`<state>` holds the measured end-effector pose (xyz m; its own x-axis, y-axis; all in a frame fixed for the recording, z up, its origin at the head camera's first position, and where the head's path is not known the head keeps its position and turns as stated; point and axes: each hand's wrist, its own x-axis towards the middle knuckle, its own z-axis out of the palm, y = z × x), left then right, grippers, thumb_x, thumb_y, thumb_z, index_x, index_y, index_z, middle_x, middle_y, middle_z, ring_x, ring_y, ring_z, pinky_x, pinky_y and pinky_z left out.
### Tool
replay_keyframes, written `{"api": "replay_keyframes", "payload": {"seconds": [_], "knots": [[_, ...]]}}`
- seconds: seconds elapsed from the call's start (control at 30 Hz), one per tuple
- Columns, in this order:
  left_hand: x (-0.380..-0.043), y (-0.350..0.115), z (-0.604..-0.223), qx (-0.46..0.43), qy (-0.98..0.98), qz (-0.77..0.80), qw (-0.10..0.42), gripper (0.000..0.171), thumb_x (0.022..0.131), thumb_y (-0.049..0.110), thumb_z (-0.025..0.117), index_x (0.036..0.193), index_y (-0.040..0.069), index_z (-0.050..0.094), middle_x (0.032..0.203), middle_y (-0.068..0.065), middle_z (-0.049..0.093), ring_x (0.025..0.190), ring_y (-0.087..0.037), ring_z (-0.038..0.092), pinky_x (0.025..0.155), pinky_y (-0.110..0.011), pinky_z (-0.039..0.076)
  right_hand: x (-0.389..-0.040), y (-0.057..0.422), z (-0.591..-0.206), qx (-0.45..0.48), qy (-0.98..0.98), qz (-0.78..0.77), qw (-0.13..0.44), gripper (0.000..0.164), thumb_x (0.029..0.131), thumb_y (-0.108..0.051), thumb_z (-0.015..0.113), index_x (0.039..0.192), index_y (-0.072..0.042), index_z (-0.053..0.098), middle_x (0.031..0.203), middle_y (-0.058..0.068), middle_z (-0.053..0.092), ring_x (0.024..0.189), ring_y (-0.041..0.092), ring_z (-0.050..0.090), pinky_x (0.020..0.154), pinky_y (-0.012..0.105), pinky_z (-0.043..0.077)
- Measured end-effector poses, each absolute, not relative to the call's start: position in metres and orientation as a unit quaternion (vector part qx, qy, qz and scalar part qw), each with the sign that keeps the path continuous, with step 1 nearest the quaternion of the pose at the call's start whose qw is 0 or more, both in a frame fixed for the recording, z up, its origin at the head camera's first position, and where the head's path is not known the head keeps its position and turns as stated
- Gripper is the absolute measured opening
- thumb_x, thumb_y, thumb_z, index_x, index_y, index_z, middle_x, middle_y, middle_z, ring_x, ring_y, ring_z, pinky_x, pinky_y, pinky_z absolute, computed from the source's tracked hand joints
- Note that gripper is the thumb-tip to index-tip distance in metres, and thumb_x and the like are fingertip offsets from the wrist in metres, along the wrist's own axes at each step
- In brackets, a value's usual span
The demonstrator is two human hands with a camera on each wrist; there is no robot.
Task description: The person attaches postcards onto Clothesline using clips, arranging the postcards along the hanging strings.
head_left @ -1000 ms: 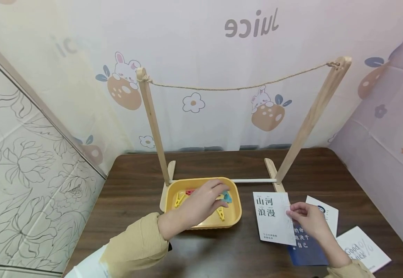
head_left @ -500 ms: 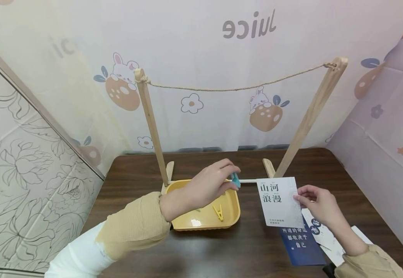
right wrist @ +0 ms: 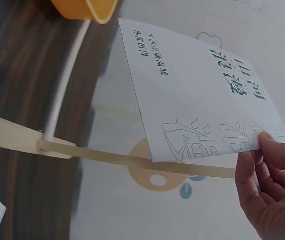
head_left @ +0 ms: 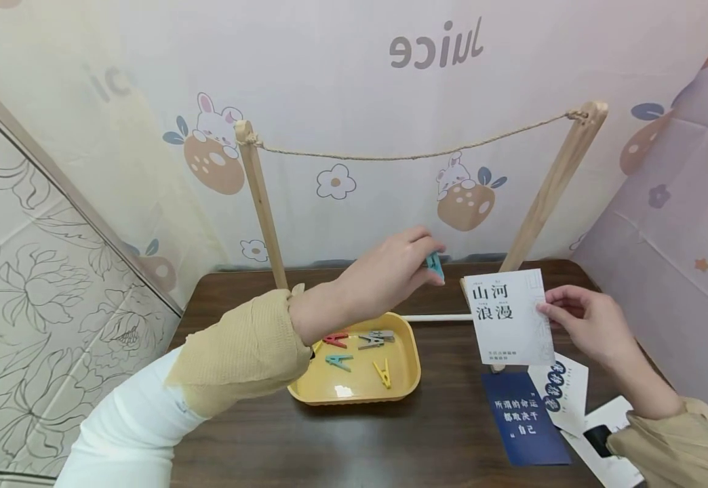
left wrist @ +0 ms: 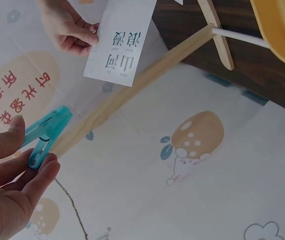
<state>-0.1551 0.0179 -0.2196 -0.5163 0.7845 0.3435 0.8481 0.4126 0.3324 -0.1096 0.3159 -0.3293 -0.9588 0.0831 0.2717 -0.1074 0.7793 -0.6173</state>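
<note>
Teal peg (left wrist: 58,121) in L fingers (left wrist: 40,185), tray (head_left: 399,369) part-hid

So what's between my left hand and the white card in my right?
In the head view, the turquoise clothespin that your left hand pinches, then an open gap before the white card; the left wrist view also shows clothespin and card apart.

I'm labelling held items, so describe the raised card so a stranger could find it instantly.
Find the wooden frame on the dark table. Near its right post the right hand pinches a white card. Unlike the other cards, lying on the table, it is held up, with large green lettering.
</note>
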Motion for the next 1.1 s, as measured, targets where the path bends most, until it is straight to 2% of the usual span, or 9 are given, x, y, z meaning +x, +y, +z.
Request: {"api": "replay_keyframes", "payload": {"seconds": [0.07, 0.23, 0.3, 0.37, 0.53, 0.67, 0.93, 1.1], "knots": [[-0.157, 0.021, -0.213, -0.483, -0.842, -0.234, 0.064, 0.033, 0.085, 0.017, 0.059, 0.112, -0.002, 0.054, 0.103, -0.006, 0.052, 0.089, -0.013, 0.053, 0.079, -0.014, 0.040, -0.112, 0.318, -0.323, 0.018, -0.928, 0.338, 0.158, 0.011, 0.082, -0.001, 0.061, 0.087, 0.008, 0.057, 0.072, 0.014, 0.062, 0.054, -0.003, 0.052, 0.047, 0.015, 0.044], [-0.161, 0.028, -0.199, -0.475, -0.849, -0.225, 0.058, 0.034, 0.084, 0.017, 0.060, 0.113, -0.001, 0.054, 0.101, -0.006, 0.052, 0.088, -0.012, 0.052, 0.077, -0.013, 0.039, -0.118, 0.325, -0.308, 0.029, -0.909, 0.377, 0.177, 0.010, 0.082, 0.001, 0.060, 0.084, 0.009, 0.056, 0.063, -0.015, 0.058, 0.053, -0.005, 0.053, 0.047, 0.012, 0.042], [-0.163, 0.030, -0.195, -0.470, -0.852, -0.221, 0.059, 0.034, 0.084, 0.018, 0.060, 0.113, -0.001, 0.054, 0.102, -0.006, 0.052, 0.089, -0.012, 0.052, 0.078, -0.013, 0.039, -0.120, 0.327, -0.304, 0.027, -0.897, 0.402, 0.180, 0.007, 0.082, 0.001, 0.059, 0.082, 0.007, 0.056, 0.063, -0.021, 0.056, 0.053, -0.005, 0.054, 0.047, 0.011, 0.042], [-0.166, 0.032, -0.192, -0.468, -0.855, -0.216, 0.063, 0.034, 0.085, 0.019, 0.059, 0.112, 0.000, 0.054, 0.103, -0.006, 0.053, 0.091, -0.012, 0.051, 0.078, -0.013, 0.039, -0.121, 0.329, -0.300, 0.025, -0.884, 0.430, 0.181, 0.004, 0.082, 0.002, 0.059, 0.079, 0.000, 0.057, 0.063, -0.022, 0.056, 0.053, -0.005, 0.055, 0.047, 0.011, 0.042], [-0.169, 0.039, -0.179, -0.465, -0.862, -0.192, 0.070, 0.033, 0.086, 0.021, 0.058, 0.112, 0.001, 0.054, 0.107, -0.006, 0.054, 0.098, -0.013, 0.050, 0.085, -0.013, 0.036, -0.126, 0.330, -0.293, 0.031, -0.853, 0.489, 0.182, 0.024, 0.082, 0.004, 0.058, 0.075, -0.019, 0.060, 0.064, -0.019, 0.060, 0.053, -0.002, 0.057, 0.048, 0.010, 0.043], [-0.169, 0.048, -0.167, -0.460, -0.867, -0.182, 0.067, 0.034, 0.086, 0.021, 0.057, 0.114, 0.001, 0.053, 0.110, -0.006, 0.053, 0.100, -0.013, 0.048, 0.085, -0.012, 0.035, -0.129, 0.330, -0.288, 0.029, -0.846, 0.498, 0.187, 0.022, 0.082, 0.002, 0.059, 0.076, -0.019, 0.061, 0.064, -0.019, 0.061, 0.053, -0.002, 0.058, 0.047, 0.010, 0.042], [-0.177, 0.067, -0.147, -0.439, -0.880, -0.171, 0.053, 0.032, 0.088, 0.022, 0.055, 0.113, 0.003, 0.053, 0.104, -0.003, 0.052, 0.094, -0.010, 0.046, 0.075, -0.010, 0.036, -0.136, 0.326, -0.277, 0.013, -0.853, 0.476, 0.215, 0.021, 0.081, -0.002, 0.062, 0.075, -0.023, 0.061, 0.063, -0.021, 0.058, 0.053, -0.004, 0.055, 0.048, 0.009, 0.041], [-0.186, 0.076, -0.136, -0.426, -0.892, -0.144, 0.056, 0.034, 0.088, 0.025, 0.054, 0.115, 0.004, 0.052, 0.106, -0.003, 0.052, 0.097, -0.011, 0.045, 0.077, -0.010, 0.034, -0.140, 0.325, -0.272, -0.004, -0.856, 0.467, 0.221, 0.010, 0.080, -0.007, 0.064, 0.079, -0.016, 0.062, 0.065, -0.020, 0.058, 0.055, -0.003, 0.054, 0.050, 0.009, 0.042]]}}
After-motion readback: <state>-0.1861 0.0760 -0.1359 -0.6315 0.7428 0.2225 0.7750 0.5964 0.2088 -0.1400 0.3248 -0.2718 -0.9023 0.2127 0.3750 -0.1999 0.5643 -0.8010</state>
